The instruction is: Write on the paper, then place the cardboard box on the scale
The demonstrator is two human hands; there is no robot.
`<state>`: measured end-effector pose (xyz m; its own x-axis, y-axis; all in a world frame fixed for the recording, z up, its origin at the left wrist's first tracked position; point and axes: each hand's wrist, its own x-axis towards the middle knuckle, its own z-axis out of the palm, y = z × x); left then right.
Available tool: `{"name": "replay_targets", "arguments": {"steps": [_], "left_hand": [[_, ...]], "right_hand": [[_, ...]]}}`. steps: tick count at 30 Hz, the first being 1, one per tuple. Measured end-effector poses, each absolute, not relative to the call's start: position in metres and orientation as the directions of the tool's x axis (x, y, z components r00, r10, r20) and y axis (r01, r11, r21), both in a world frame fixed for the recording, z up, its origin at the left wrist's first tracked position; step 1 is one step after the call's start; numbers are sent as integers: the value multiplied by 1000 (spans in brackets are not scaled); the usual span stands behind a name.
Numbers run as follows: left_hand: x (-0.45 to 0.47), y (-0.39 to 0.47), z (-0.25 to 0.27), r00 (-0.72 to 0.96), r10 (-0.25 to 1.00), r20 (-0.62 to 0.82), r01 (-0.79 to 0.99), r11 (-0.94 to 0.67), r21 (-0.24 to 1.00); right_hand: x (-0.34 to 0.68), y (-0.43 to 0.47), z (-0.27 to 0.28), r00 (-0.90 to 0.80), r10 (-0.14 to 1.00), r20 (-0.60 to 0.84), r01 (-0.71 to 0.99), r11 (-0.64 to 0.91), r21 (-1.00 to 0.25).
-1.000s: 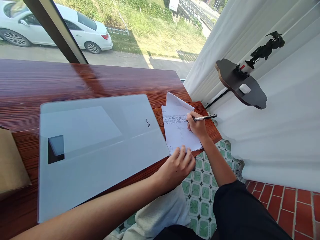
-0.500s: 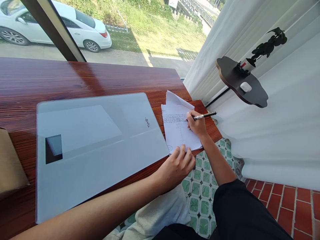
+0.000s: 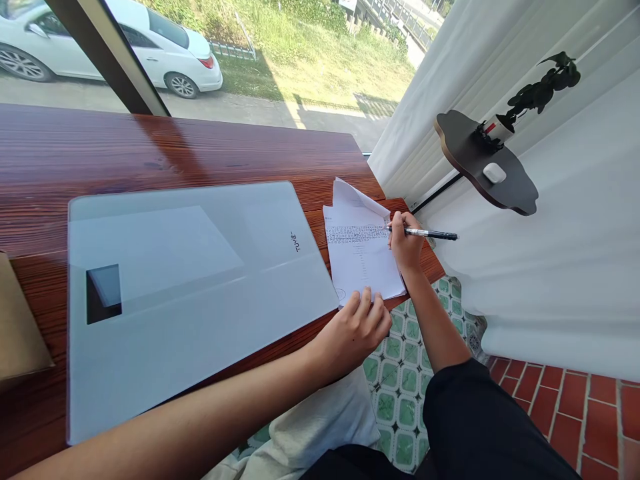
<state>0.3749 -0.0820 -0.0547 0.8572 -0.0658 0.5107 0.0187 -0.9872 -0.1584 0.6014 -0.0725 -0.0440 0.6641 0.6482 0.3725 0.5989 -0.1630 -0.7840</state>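
In my right hand (image 3: 406, 245) is a black and silver pen (image 3: 431, 234), pinched between thumb and fingers. Its tip meets the right edge of a white sheet of paper (image 3: 356, 263), at the lines of small dark handwriting near the top. The sheet lies on a few other pages, and the top one is folded back at the far end. My left hand (image 3: 357, 327) rests its slightly bent, spread fingers on the near edge of the paper; its thumb is hidden.
A large pale grey panel (image 3: 200, 293) covers much of the brown wooden table (image 3: 240, 147). A cardboard box (image 3: 20, 320) stands at the left edge. To the right, a small dark side table (image 3: 475, 160) holds a plant pot and a white case (image 3: 494, 173), before white curtains.
My right hand has moved right along the writing to the paper's edge, and the pen now lies flatter. My left hand stays in place on the paper.
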Motion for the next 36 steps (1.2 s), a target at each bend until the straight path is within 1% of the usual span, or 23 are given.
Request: {"name": "replay_targets", "arguments": {"steps": [2,3,5,9,16,22,26,29,32,36], "left_hand": [[375,-82,-55,855,-66,514,18,-987,-157],[375,-82,-54,855,-65,514,18,-988,-156],[375,-82,-54,857,-66,510,19,-987,-160],[374,-82,-53,865,-77,496,14,-984,-177],[374,-82,-53,876,-86,475,11,-980,-196],[373,-81,-52,894,-105,435,-9,-976,-218],[372,-82,-53,926,-101,363,-30,-980,-197],[372,-82,-54,929,-111,354,-44,-981,-190],[371,-80,-53,909,-177,377,-102,-972,-210],[367,-77,-44,868,-343,359,-271,-933,-236]], "right_hand": [[606,-74,-42,678,541,498,686,-219,-694],[607,-75,-41,671,509,540,714,-248,-654],[611,-76,-39,657,489,574,737,-260,-624],[613,-76,-42,661,536,525,706,-209,-676],[612,-73,-47,661,631,406,663,-237,-710],[612,-72,-50,642,670,373,696,-304,-651],[614,-71,-52,625,686,372,727,-339,-597],[615,-70,-55,608,695,384,755,-355,-552],[618,-69,-59,575,715,398,786,-348,-510],[621,-69,-65,541,730,418,817,-340,-465]]}}
